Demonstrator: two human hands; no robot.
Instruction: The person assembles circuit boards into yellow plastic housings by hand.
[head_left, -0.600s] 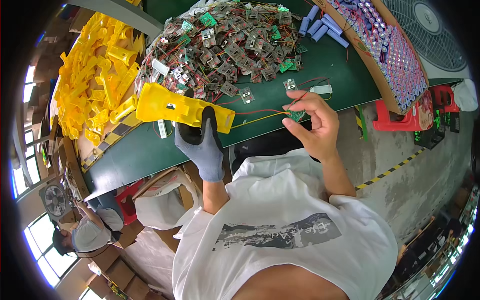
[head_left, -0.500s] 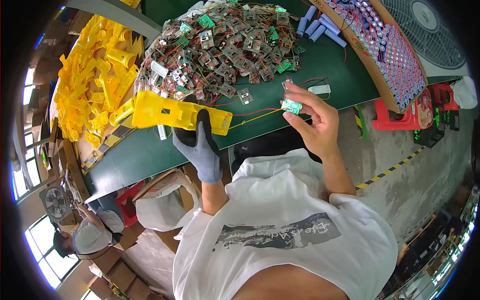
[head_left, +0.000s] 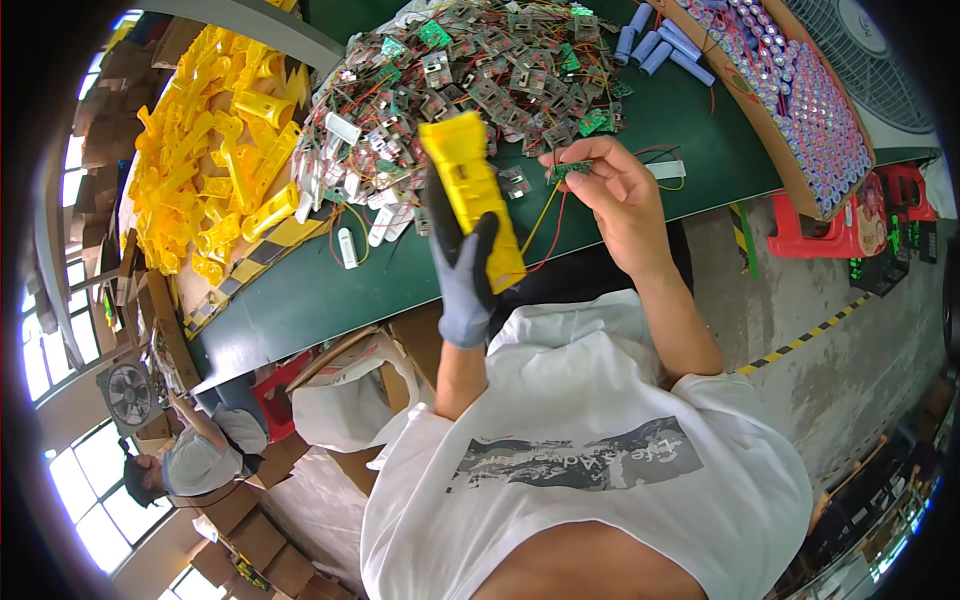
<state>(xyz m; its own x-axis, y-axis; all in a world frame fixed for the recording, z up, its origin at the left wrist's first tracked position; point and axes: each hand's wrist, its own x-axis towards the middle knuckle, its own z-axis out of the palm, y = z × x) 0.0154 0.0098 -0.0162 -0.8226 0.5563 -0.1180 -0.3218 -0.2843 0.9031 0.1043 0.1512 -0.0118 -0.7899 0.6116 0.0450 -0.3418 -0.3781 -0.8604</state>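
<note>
My left hand [head_left: 467, 270], in a grey and black glove, is wrapped round a yellow plastic housing [head_left: 472, 190] held upright and slightly tilted above the table's front edge. My bare right hand [head_left: 622, 200] pinches a small green circuit board [head_left: 570, 171] between thumb and fingers, to the right of the housing. A yellow wire [head_left: 541, 222] and a red wire run from the board down to the housing's lower end. Behind both hands lies a large heap of wired circuit boards [head_left: 490, 85].
Yellow plastic housings [head_left: 215, 150] are piled at the left behind a striped edge. At the right stands a carton of purple battery cells [head_left: 800, 130], with loose cells [head_left: 665, 45] beside it. White parts [head_left: 347, 248] lie on the green table [head_left: 290, 320]. Another person [head_left: 200, 455] works at lower left.
My left hand has turned the yellow housing from lying sideways to upright and moved it right, closer to the board. The right hand has tilted the circuit board.
</note>
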